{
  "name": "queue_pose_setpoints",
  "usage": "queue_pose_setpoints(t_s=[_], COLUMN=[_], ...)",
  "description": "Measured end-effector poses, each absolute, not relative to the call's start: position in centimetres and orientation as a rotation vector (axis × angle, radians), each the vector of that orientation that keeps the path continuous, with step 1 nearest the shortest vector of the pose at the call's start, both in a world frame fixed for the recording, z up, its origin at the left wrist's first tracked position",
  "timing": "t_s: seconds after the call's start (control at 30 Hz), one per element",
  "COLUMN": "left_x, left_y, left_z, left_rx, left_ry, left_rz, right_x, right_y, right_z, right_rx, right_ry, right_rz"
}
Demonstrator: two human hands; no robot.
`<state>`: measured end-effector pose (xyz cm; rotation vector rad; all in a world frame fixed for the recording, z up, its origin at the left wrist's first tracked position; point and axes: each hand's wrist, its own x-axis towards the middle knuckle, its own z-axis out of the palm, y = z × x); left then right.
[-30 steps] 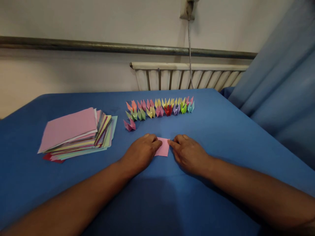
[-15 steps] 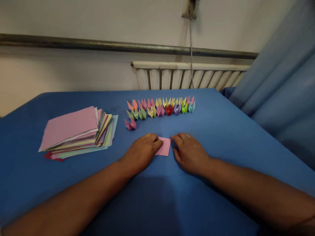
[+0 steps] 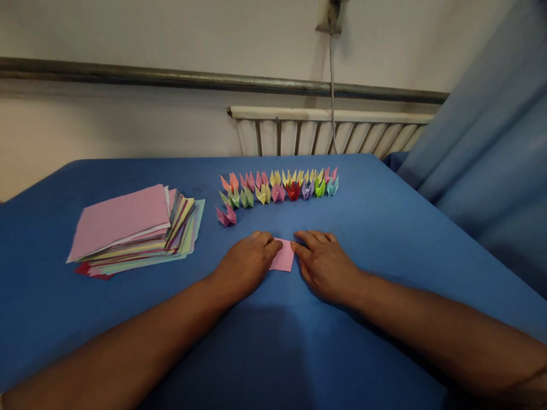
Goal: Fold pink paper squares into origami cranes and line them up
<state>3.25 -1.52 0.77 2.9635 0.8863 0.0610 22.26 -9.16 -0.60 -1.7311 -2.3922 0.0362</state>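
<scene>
Pale wall (image 3: 179,34) and a metal rail (image 3: 171,76) run behind your blue-covered table (image 3: 376,245), with a blue curtain (image 3: 482,136) to the right. Your small pink paper (image 3: 282,259) lies flat on the table between your hands, nearer to you than the rows of colourful folded paper figures (image 3: 293,192). Your left hand (image 3: 244,263) covers its left part, thumb on top; you can't tell from here whether those fingers pinch it or just press. Your right hand (image 3: 323,263) is apart from the left, a fingertip at the upper right edge; whether it grips is unclear too. Off to your left sits a thick stack of coloured sheets (image 3: 123,219).

Expect the paper to be very light, thin yet crisp, quick to slide and easy to crease or tear. Hold it flat near the middle and take it lightly by an edge or corner.
</scene>
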Motion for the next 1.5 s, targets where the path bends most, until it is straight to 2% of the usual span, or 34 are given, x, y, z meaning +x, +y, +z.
queue_pose_setpoints(t_s=[1.5], left_x=[3.17], left_y=[-1.10], left_z=[0.73], left_rx=[2.842], left_ry=[0.882], left_rz=[0.182], right_x=[22.35], right_y=[-9.77], right_z=[-0.63], right_rx=[-1.747], right_ry=[-2.474], right_rz=[-0.043])
